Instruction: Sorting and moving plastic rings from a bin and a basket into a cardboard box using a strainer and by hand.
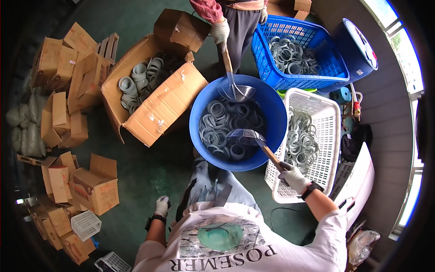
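Note:
My right hand, in a white glove, grips the wooden handle of a metal skimmer. Its wide bowl reaches into a round blue tub and lies over the grey rings in the tub. My left hand, also gloved, hangs beside my leg, its fingers curled with nothing visible in them. Across the tub, another person's gloved hand holds a second skimmer by its wooden handle, bowl down inside the tub's far side.
Right of the tub stands a white basket of rings, with a blue basket of rings behind it and a blue drum beyond. A large carton of rings is at left. Several cardboard boxes line the far left.

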Tool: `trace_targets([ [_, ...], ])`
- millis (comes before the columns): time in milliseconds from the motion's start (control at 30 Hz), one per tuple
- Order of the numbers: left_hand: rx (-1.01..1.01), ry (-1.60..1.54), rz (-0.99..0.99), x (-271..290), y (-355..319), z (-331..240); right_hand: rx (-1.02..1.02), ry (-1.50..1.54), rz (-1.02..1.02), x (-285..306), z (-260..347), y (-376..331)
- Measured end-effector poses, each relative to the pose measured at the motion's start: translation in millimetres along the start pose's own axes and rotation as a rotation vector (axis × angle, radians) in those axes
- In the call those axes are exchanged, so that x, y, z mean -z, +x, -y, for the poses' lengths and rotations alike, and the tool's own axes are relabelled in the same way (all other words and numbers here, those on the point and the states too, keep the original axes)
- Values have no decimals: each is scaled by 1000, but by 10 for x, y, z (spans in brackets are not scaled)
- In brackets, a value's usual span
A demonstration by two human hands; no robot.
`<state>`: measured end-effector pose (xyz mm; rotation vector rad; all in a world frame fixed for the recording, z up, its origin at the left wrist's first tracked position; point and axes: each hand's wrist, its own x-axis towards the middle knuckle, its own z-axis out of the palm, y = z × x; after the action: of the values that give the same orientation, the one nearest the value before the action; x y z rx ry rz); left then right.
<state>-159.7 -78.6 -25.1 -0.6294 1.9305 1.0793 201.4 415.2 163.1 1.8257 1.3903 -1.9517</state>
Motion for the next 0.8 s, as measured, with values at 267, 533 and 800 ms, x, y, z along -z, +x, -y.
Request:
trace_targets([
  [267,62,-69,37,-132,-99,-41,38,-48,83,-463,-304,758],
  [533,-53,-88,108,-153,-78,-276,150,-100,56,-1006,-1441,2274],
  [800,25,-153,-26,-31,21,35,-129,191,128,-865,337,157],
])
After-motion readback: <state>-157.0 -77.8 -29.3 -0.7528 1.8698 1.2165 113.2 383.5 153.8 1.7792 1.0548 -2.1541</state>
